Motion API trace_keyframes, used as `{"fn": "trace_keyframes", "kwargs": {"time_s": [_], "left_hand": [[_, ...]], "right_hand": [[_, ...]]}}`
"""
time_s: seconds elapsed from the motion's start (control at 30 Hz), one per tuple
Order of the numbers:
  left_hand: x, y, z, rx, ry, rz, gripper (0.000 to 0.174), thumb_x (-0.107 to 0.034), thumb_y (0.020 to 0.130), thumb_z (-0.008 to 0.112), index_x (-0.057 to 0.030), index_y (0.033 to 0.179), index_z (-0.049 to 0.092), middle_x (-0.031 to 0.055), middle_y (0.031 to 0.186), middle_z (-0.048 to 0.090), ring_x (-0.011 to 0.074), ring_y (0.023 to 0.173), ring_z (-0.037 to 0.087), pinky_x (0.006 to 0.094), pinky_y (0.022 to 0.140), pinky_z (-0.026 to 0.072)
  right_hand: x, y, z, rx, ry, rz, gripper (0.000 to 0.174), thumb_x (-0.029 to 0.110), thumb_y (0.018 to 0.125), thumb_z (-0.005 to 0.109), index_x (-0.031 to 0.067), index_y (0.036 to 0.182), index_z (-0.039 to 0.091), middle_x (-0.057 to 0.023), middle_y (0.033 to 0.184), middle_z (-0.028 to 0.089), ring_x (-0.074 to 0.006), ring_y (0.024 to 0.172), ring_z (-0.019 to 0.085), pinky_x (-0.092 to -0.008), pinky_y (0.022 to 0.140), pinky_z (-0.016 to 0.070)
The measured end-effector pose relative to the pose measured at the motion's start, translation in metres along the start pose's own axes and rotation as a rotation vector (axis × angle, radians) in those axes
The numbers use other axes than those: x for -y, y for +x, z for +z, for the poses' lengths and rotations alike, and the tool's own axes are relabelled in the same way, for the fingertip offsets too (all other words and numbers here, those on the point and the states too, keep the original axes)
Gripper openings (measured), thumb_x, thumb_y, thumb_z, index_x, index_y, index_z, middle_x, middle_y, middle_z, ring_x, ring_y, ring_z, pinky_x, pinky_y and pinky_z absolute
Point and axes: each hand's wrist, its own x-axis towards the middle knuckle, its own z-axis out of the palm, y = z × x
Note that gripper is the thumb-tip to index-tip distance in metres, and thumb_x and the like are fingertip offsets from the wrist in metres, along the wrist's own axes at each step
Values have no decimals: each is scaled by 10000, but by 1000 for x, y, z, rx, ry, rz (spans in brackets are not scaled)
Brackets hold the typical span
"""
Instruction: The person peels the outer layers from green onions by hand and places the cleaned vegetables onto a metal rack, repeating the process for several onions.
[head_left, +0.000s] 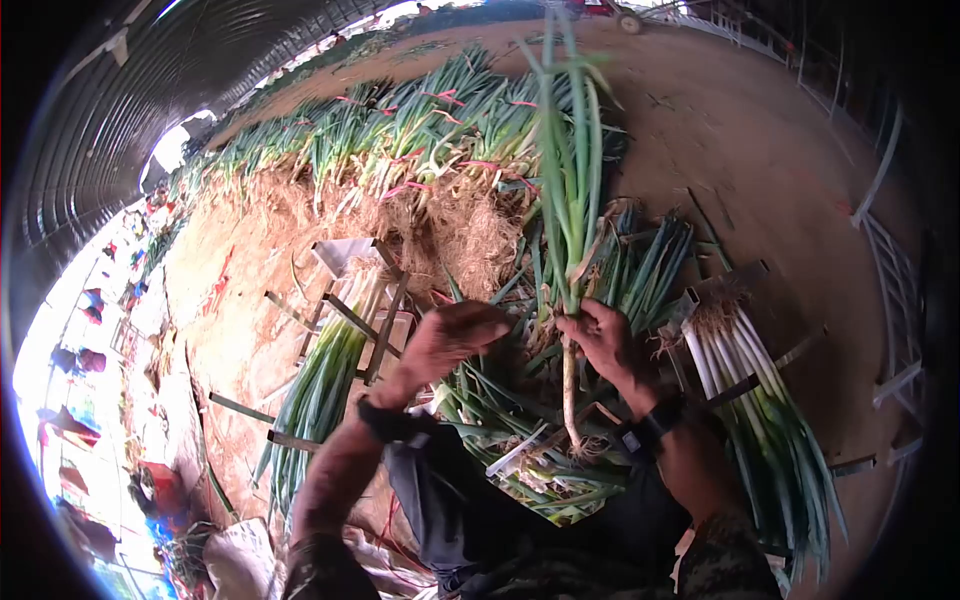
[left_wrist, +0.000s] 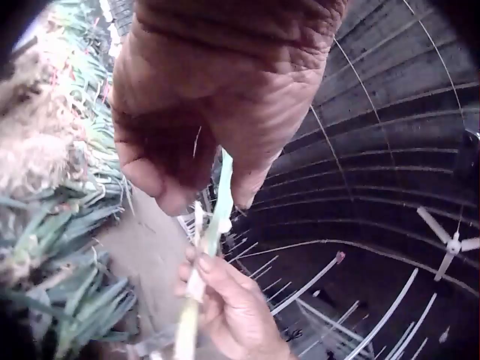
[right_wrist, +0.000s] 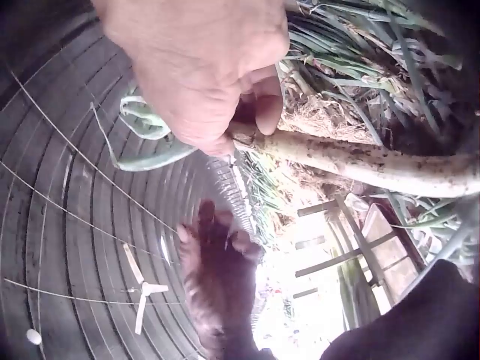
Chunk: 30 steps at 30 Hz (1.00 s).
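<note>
A long green onion [head_left: 570, 200] stands upright in front of me, leaves up and bare roots [head_left: 585, 447] hanging down. My right hand [head_left: 605, 342] pinches it between thumb and fingers near where the green leaves begin. Below that grip, the pale shaft [right_wrist: 367, 163] shows specks of soil in the right wrist view. My left hand [head_left: 455, 342] is just left of the onion, blurred in the head view, with its fingers loosely bent. In the left wrist view a green piece of the onion [left_wrist: 223, 199] overlaps the space between the left thumb and fingers.
Metal racks hold trimmed onions on the left [head_left: 325, 370] and right [head_left: 740, 360]. Loose onions and leaves [head_left: 530, 480] lie between my legs. Tied onion bundles [head_left: 430, 130] lie in rows ahead on the dirt floor [head_left: 740, 170]. A curved dark roof [head_left: 110, 120] rises at left.
</note>
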Motion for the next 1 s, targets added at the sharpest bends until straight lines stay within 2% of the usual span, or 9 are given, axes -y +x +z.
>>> {"fn": "trace_keyframes", "kwargs": {"time_s": [0.1, 0.17, 0.3, 0.37, 0.5, 0.63, 0.77, 0.9, 1.0], "left_hand": [[20, 31, 47, -164, -339, 39, 371, -218, 901, 747, 5, 1179, 642, 38, 1046, 685, 91, 858, 620, 248, 702, 512], [27, 46, 62, -126, -445, 61, 317, -203, 907, 739, -16, 1154, 674, 11, 965, 695, 76, 802, 617, 231, 689, 499], [61, 64, 57, -159, -398, 20, 262, -172, 940, 689, -17, 1150, 671, 16, 963, 682, 66, 838, 595, 244, 711, 499], [68, 61, 50, -174, -339, 51, 231, -153, 958, 655, -16, 1142, 682, 13, 944, 682, 75, 835, 594, 236, 710, 492], [91, 72, 56, -47, -509, 161, 222, -136, 950, 671, -14, 1131, 710, 20, 922, 705, 76, 776, 627, 231, 672, 520], [79, 68, 37, -8, -485, 9, 305, -258, 966, 661, 3, 1120, 695, 68, 875, 714, 121, 761, 667, 261, 692, 537], [70, 61, 21, 29, -558, 5, 310, -268, 967, 652, 20, 1073, 697, 100, 778, 712, 154, 710, 696, 289, 676, 562], [70, 44, 1, 246, -212, -16, 288, -287, 985, 619, -29, 1072, 712, 98, 756, 709, 155, 692, 702, 291, 656, 561], [104, 41, -8, 258, -66, -2, 305, -291, 974, 612, -20, 1083, 699, 112, 822, 706, 197, 702, 716, 307, 653, 560]], "right_hand": [[-19, -7, 18, -14, 167, -76, 233, 105, 913, 706, -5, 1111, 647, -12, 864, 666, -60, 791, 602, -232, 693, 513], [-19, -12, 12, 78, -103, -35, 283, 105, 918, 699, 1, 1172, 629, -17, 928, 680, -73, 832, 617, -228, 710, 521], [2, -10, 13, 63, 145, 226, 384, 105, 923, 682, 54, 1287, 574, -8, 1082, 680, -80, 926, 638, -243, 712, 537], [-37, 6, 13, -78, 119, 37, 429, 153, 932, 677, 78, 1333, 545, 5, 1084, 678, -81, 926, 642, -228, 703, 532], [-5, 23, 11, 29, -28, 294, 355, 329, 952, 655, 101, 1224, 658, 33, 976, 678, -47, 817, 608, -195, 583, 483], [-15, 29, 19, -110, 47, 261, 313, 335, 939, 674, 83, 1121, 707, 38, 920, 671, -29, 755, 569, -190, 561, 457], [-7, 34, 20, -80, 94, 156, 328, 338, 1002, 565, 76, 1151, 695, 27, 1008, 704, -41, 794, 582, -222, 636, 459], [-39, 48, -37, -193, 120, 177, 426, 392, 1031, 484, 90, 1305, 608, -45, 1348, 592, -143, 1223, 541, -294, 933, 432], [-55, 55, -82, -258, 253, 167, 474, 367, 1055, 426, 82, 1430, 482, -62, 1460, 496, -181, 1339, 454, -356, 1093, 336]]}}
